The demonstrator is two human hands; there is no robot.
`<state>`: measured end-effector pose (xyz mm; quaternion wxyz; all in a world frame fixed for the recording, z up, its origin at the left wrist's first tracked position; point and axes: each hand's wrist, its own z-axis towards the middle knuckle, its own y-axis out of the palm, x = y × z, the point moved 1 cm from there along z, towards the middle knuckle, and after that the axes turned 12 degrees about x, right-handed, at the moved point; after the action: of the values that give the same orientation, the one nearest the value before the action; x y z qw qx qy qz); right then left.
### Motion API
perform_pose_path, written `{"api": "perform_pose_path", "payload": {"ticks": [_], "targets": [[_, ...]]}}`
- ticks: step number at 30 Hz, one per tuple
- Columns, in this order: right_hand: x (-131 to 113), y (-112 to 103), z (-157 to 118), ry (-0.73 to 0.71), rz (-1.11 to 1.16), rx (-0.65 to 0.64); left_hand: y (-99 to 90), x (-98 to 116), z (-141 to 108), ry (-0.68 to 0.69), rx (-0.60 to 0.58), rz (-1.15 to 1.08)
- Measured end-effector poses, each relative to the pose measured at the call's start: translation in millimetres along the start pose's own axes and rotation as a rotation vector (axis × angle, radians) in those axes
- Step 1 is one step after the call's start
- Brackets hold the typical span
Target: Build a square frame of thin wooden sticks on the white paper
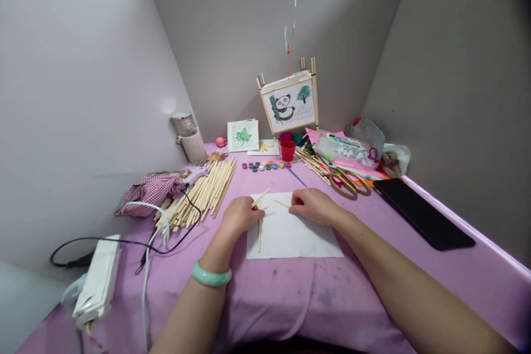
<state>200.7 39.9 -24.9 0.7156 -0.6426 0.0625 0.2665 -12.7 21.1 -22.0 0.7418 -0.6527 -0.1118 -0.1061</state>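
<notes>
A white sheet of paper (pixel 296 240) lies on the purple cloth in front of me. My left hand (pixel 241 214), with a green bangle on the wrist, is closed on a short wooden stick (pixel 261 197) that slants up to the right. Another stick (pixel 259 237) lies upright in the view along the paper's left side, its upper part beside my left fingertips. Over the paper's upper right, my right hand (pixel 309 204) pinches a thin stick (pixel 281 203) that points left. The two hands are apart.
Many wooden sticks (pixel 215 182), a glue gun (pixel 194 176) and cables are at the left, near a power strip (pixel 99 276). Paint pots (pixel 261 166) and a red cup (pixel 287 150) stand behind the paper. Scissors (pixel 346 181) and a black phone-like slab (pixel 423 213) lie right. A panda lantern (pixel 290 104) hangs above.
</notes>
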Motion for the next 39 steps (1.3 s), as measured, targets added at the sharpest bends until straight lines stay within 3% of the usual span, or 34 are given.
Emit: {"api": "perform_pose_path", "payload": {"ticks": [8,13,17,20,25,39], "targets": [[0.2,-1.4,-1.6,-0.035,-0.021,0.012,-1.8,-2.5,-0.1,-0.022,-0.015,-0.084],[-8.4,-15.6,5.8,-0.093,-0.206,0.071,-2.5,-1.2,-0.6,-0.004,-0.007,-0.084],[-18.1,-21.9,22.9,-0.225,-0.366,0.013,-2.2,-1.5,-0.9,-0.015,0.004,-0.089],[-21.1,-15.7,31.0,-0.325,-0.381,0.006,-0.3,-3.3,-0.4,-0.011,0.001,-0.105],[-14.7,0.1,28.1,-0.385,-0.312,0.099,2.5,-5.4,0.8,-0.008,0.014,-0.129],[-12.1,17.0,26.0,-0.385,-0.266,0.196,4.3,-5.8,2.1,-0.004,0.028,-0.114]]}}
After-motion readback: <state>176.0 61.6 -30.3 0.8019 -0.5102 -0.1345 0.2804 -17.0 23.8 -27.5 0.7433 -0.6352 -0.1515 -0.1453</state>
